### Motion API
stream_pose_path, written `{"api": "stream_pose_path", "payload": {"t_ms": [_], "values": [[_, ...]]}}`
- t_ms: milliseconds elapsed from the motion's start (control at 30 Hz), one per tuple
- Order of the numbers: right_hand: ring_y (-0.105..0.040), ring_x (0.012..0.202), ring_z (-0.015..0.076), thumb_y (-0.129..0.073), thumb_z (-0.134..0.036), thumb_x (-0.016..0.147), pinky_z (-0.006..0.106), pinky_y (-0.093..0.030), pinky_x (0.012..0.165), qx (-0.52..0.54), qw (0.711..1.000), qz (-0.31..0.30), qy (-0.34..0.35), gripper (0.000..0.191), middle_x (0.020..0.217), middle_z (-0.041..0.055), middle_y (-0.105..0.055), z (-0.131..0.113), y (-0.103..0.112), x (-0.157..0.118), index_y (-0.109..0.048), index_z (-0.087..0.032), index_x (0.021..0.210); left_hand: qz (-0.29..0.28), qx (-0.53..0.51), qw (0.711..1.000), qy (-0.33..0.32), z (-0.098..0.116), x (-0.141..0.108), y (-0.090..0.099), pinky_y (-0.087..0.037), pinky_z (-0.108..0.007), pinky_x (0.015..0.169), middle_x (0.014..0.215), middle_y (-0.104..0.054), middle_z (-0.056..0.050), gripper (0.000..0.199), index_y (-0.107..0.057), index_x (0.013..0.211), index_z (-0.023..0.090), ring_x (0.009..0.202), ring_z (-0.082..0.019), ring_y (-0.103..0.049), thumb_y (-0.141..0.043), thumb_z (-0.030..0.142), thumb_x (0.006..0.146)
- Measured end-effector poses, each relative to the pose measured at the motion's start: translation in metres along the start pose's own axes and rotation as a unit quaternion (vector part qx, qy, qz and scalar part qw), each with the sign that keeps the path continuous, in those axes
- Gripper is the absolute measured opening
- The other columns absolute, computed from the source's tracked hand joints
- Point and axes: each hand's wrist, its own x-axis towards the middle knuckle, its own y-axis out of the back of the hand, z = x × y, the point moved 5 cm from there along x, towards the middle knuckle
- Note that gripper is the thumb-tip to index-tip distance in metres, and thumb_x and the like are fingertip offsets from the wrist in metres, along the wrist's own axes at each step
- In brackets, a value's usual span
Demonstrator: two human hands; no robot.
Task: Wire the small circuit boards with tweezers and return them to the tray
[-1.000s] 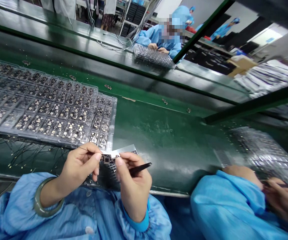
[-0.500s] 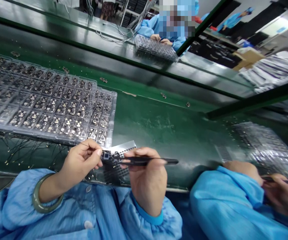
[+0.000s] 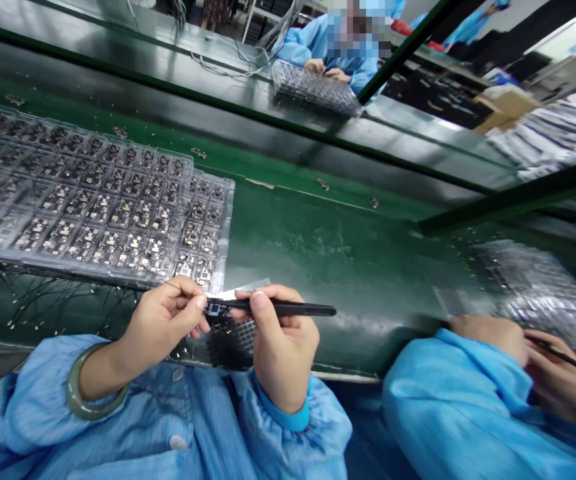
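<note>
At a green desk (image 3: 348, 320), a worker's left hand (image 3: 161, 327) pinches a tiny circuit board (image 3: 213, 309) by its edge, the grip closed, leaving the board's face bare. The right hand (image 3: 283, 350) grips slim black tweezers (image 3: 293, 309) like a pencil, their tips at the board. A clear moulded plastic tray (image 3: 225, 227) of boards lies just beyond, to the left, within easy reach.

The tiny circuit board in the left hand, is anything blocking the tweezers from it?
Nothing visible is in the way. The black tweezers, held in the right hand, reach right up to the tiny circuit board pinched in the left hand. It is too small to tell whether they touch.
</note>
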Motion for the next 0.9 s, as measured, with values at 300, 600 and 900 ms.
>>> {"api": "stream_pose_path", "payload": {"t_ms": [300, 600, 900], "values": [[-0.070, 0.057, 0.0084, -0.068, -0.024, 0.084, 0.015, -0.056, 0.056, -0.015, 1.000, -0.003, 0.017, 0.005, 0.078, -0.0017, -0.075, -0.001, -0.002, 0.003, -0.065, -0.021, 0.086, -0.008, -0.018, 1.000, 0.018, -0.001, 0.001, -0.001, -0.051, -0.013, 0.045, 0.050, -0.065, 0.005, 0.008, -0.055, 0.075, 0.016, 0.043, -0.007, -0.060, -0.059, 0.021, 0.080], [-0.071, 0.062, 0.0137, -0.069, -0.022, 0.081, 0.024, -0.061, 0.057, -0.058, 0.997, 0.004, 0.055, 0.007, 0.080, 0.0003, -0.073, -0.008, -0.005, -0.002, -0.065, -0.020, 0.086, -0.008, -0.028, 0.999, 0.030, -0.002, 0.003, 0.000, -0.051, -0.016, 0.044, 0.049, -0.064, 0.004, 0.009, -0.055, 0.074, 0.016, 0.043, -0.009, -0.060, -0.061, 0.022, 0.079], [-0.069, 0.084, 0.0176, -0.065, -0.003, 0.078, 0.033, -0.058, 0.074, -0.169, 0.948, -0.091, 0.255, 0.029, 0.089, 0.0023, -0.072, -0.023, -0.008, -0.011, -0.066, -0.025, 0.097, -0.010, -0.040, 0.998, 0.039, -0.003, 0.002, 0.000, -0.051, -0.017, 0.045, 0.048, -0.063, 0.004, 0.011, -0.055, 0.073, 0.016, 0.043, -0.010, -0.061, -0.063, 0.023, 0.077]]}}
